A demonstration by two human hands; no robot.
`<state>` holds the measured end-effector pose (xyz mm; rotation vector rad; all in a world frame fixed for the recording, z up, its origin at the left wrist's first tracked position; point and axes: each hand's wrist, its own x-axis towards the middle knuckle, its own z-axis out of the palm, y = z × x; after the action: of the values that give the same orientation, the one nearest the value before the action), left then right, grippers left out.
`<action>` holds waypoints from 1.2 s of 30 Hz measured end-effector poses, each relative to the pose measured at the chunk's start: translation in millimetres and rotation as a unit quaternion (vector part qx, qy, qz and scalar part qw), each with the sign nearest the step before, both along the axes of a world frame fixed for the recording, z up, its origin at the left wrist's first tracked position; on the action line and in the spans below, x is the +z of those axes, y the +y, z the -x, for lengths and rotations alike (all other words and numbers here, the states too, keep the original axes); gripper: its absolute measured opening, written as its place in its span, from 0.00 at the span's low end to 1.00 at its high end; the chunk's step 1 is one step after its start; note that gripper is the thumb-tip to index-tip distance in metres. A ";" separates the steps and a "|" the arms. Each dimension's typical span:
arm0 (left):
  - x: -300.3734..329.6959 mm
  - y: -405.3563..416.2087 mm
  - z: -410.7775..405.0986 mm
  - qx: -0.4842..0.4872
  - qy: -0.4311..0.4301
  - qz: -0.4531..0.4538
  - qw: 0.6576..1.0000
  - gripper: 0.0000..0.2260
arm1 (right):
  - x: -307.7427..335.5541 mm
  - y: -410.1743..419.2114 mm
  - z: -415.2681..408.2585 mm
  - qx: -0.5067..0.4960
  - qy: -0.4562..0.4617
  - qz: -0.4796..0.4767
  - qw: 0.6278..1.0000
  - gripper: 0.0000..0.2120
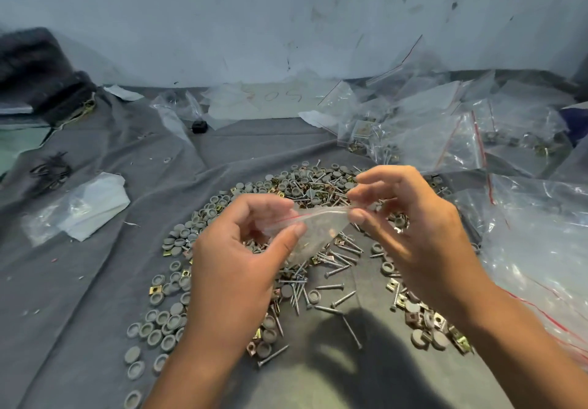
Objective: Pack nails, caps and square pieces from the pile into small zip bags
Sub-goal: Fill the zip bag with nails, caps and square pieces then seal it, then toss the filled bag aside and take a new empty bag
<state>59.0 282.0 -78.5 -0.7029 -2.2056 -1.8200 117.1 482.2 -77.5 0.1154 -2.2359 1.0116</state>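
Head view: both hands, left and right, pinch a small zip bag

Grey cloth spread over the surface, wrinkled. Dark bundle far left by the pale scuffed wall. Small black block mid-back. Black wire tangle left. White folded paper back left.
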 end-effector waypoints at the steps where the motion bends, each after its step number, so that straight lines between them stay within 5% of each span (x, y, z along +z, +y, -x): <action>1: 0.2 0.1 0.4 -0.010 -0.023 -0.023 0.999 0.12 | 1.0 0.0 -1.4 0.006 -0.012 0.019 1.000 0.13; 8: 8.4 6.3 -1.7 -0.072 -0.117 -0.187 0.973 0.13 | 5.0 2.2 -8.0 0.100 -0.010 0.215 0.971 0.10; 12: 9.6 8.2 -2.9 -0.066 -0.139 -0.205 0.967 0.12 | 1.1 4.9 -6.8 0.142 -0.006 0.285 0.948 0.10; 23: -3.0 12.8 2.1 -0.066 -0.152 -0.109 0.980 0.14 | -12.7 7.7 -3.2 0.089 -0.138 0.139 0.977 0.05; 32: -2.2 16.6 -5.9 -0.081 -0.131 -0.073 0.985 0.20 | -11.4 2.5 -7.4 0.059 -0.117 0.103 0.986 0.04; 36: 1.6 14.9 -6.5 -0.069 -0.127 -0.072 0.987 0.17 | -8.6 5.9 -8.2 0.083 -0.127 0.179 0.972 0.08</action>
<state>65.5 296.8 -76.9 -0.6397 -2.1911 -2.2257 125.2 488.1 -86.1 0.0139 -2.2526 1.5836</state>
